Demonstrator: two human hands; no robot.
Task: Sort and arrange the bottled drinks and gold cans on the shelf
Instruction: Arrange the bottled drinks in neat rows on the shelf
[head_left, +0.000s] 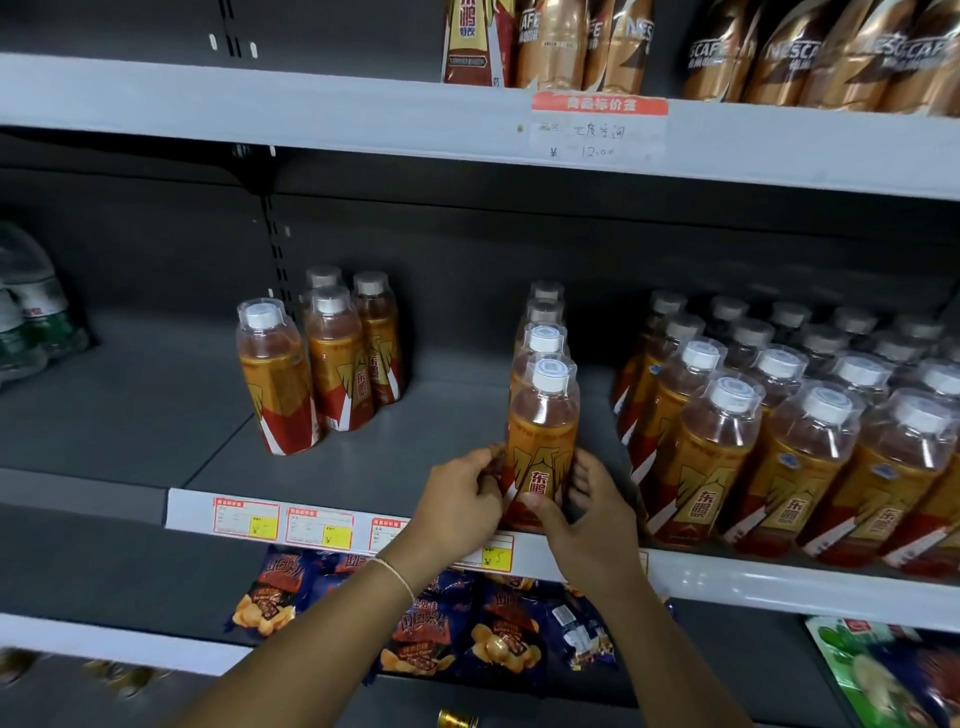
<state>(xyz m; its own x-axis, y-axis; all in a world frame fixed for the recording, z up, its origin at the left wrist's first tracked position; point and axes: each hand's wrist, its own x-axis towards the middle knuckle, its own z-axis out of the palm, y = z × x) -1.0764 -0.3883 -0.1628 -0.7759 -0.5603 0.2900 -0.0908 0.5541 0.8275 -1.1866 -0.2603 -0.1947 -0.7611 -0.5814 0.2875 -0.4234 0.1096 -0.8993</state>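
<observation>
Bottle (543, 431) upright, cap up, in pinching grip of left hand (462, 504) and right hand (592, 519).

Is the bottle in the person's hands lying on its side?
No: the bottle stands upright on the middle shelf, with the left hand and right hand gripping its lower half.

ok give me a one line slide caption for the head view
Left hand and right hand grip the front orange bottle of a single-file row at the edge of the middle shelf.
</observation>
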